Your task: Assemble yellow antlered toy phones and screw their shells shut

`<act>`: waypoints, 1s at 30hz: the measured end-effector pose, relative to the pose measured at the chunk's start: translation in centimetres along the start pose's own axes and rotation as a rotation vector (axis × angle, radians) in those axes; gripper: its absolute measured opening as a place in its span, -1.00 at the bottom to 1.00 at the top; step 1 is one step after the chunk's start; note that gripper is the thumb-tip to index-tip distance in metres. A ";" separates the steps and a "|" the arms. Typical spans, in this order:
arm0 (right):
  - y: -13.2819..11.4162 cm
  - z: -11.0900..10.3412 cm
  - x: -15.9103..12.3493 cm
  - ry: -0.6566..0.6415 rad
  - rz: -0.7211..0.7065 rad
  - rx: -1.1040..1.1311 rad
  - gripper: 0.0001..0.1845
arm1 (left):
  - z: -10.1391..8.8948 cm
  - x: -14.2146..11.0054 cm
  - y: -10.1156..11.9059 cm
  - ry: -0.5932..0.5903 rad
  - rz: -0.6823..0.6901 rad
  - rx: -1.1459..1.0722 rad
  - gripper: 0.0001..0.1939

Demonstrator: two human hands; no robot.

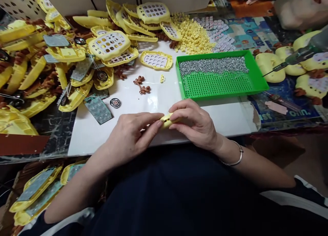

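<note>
Near the green tray, my left hand and right hand are pinching a yellow piece; slackening fingertips could drop it.

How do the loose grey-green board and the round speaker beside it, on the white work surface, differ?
The board is a flat, long panel with straight edges, while the speaker is a disc. The board is grey-green; the speaker is mostly dark, with lighter rings. The board is clearly larger, the speaker smaller. Both lie flat on the white work surface.
</note>
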State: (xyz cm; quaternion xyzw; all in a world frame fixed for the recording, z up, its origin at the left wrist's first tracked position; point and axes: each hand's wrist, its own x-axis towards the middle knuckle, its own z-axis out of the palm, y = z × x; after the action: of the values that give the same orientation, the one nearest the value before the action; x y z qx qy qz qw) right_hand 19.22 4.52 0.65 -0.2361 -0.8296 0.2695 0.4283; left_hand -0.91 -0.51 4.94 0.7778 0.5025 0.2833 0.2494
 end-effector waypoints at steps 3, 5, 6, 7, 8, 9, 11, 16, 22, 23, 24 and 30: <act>0.1 -0.1 -0.1 -0.012 -0.002 0.024 -0.90 | -0.8 0.7 0.0 -0.076 0.088 0.009 -0.77; 0.1 -0.2 -0.1 -0.032 -0.012 0.043 -0.90 | -1.1 0.9 0.0 -0.091 0.176 0.065 -0.78; 0.2 -0.2 -0.1 -0.044 -0.018 0.052 -0.90 | -1.1 0.9 0.0 -0.092 0.218 0.103 -0.78; 0.2 -0.3 0.0 -0.055 -0.023 0.061 -0.90 | -1.0 0.9 0.0 -0.097 0.252 0.142 -0.78; 0.3 -0.3 0.0 -0.063 -0.028 0.070 -0.90 | -0.9 0.9 0.0 -0.099 0.280 0.183 -0.78; 0.3 -0.4 0.0 -0.067 -0.031 0.079 -0.90 | -0.8 0.8 0.0 -0.094 0.304 0.223 -0.79; 0.5 -0.4 0.1 -0.067 -0.030 0.097 -0.90 | -0.4 0.7 0.1 -0.063 0.333 0.299 -0.79; 1.0 -0.4 0.5 -0.087 -0.053 0.111 -0.91 | 0.5 0.3 0.4 0.031 0.310 0.405 -0.79; 1.6 -0.3 0.9 -0.106 -0.107 0.105 -0.90 | 1.1 -0.3 0.4 0.092 0.226 0.400 -0.82; 1.7 -0.3 0.9 -0.103 -0.111 0.108 -0.90 | 1.2 -0.4 0.4 0.092 0.211 0.398 -0.81; 1.7 -0.2 0.9 -0.098 -0.112 0.111 -0.90 | 1.3 -0.4 0.4 0.093 0.200 0.394 -0.80; 1.6 -0.1 1.1 -0.066 -0.073 0.130 -0.86 | 1.3 -0.5 0.0 0.118 0.208 0.389 -0.82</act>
State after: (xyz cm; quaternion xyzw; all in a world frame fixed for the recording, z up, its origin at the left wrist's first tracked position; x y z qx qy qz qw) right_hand 18.96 6.36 0.28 -0.1685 -0.8321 0.3145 0.4246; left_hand -0.19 -1.09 3.94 0.8409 0.4784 0.2506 0.0344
